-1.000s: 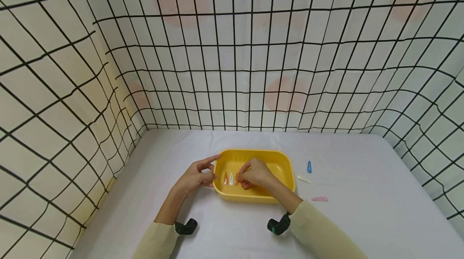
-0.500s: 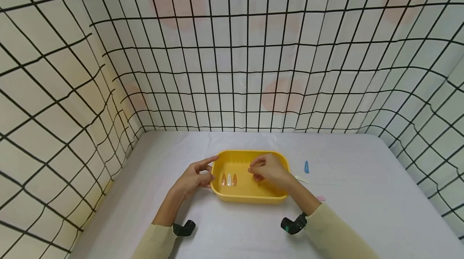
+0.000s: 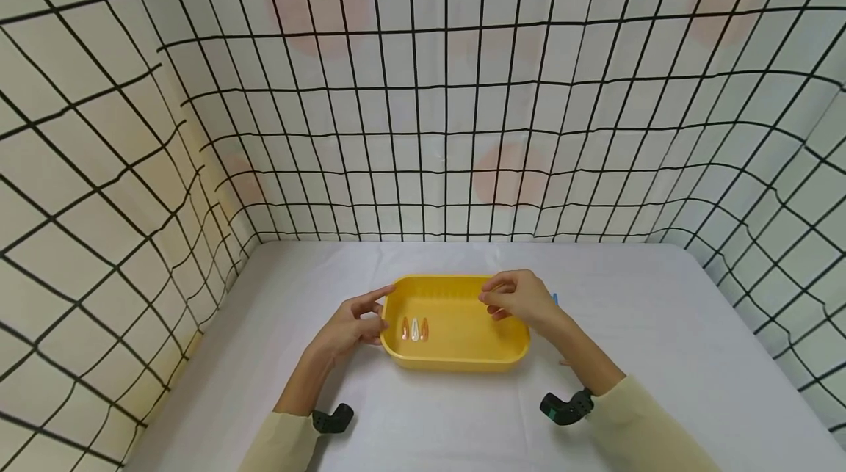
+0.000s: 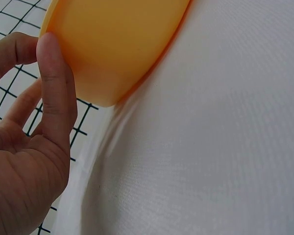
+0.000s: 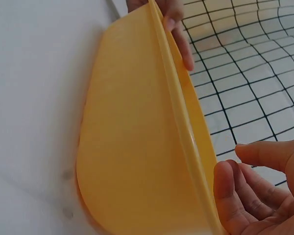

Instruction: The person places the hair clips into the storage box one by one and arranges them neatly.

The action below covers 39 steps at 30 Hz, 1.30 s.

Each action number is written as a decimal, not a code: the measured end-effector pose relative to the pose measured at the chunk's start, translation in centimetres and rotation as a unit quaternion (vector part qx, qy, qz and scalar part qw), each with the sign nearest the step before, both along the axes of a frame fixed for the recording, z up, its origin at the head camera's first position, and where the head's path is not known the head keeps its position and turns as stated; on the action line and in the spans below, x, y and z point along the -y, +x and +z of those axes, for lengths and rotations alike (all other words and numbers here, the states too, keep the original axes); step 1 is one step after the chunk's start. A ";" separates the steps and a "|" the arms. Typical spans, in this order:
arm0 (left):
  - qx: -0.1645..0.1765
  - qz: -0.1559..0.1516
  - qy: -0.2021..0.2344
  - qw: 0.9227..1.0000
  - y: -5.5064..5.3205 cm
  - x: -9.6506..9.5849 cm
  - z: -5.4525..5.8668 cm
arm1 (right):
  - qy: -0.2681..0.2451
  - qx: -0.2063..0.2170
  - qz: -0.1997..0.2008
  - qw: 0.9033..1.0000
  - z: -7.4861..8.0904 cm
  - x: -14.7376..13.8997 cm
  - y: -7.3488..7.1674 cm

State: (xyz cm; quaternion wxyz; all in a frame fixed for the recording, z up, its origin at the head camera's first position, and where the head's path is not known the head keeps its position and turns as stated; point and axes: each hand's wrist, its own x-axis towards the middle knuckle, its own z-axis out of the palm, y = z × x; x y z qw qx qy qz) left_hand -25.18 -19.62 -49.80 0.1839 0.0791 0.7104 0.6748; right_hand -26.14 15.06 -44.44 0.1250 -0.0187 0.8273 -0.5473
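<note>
A shallow yellow tray (image 3: 456, 365) stands on the table. Three snap hair clips lie side by side at its left end: an orange clip (image 3: 405, 329), a white clip (image 3: 415, 329) and another orange clip (image 3: 425, 329). My left hand (image 3: 346, 324) holds the tray by its far left corner, thumb and index finger on the rim. Over the tray's right end hovers my right hand (image 3: 522, 299), fingers loosely bent. In the right wrist view a gap shows between thumb and fingers of the right hand (image 5: 259, 196), with nothing held.
Just right of the tray, part of a blue hair clip (image 3: 555, 299) shows beside my right hand. A sliver of a pink clip (image 3: 564, 363) peeks out by the forearm. A black-gridded white curtain (image 3: 436, 112) surrounds the table at the back and sides.
My right hand has left the right-hand orange clip in the tray and moved right and up, now covering the white clip on the table. My left hand stays at the tray.
</note>
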 end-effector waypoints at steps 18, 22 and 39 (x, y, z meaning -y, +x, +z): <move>-0.001 -0.001 0.003 1.000 0.0 0.0 -0.2 | 0.023 -0.017 -0.043 0.999 -0.3 -6.4 -0.1; 0.000 -0.001 0.004 1.000 -0.1 0.0 -0.2 | 0.026 -0.024 -0.049 0.998 -0.9 -7.6 -0.2; 0.003 0.000 0.004 1.000 -0.2 0.0 -0.3 | 0.068 -0.012 -0.092 0.993 -4.0 -9.8 -0.6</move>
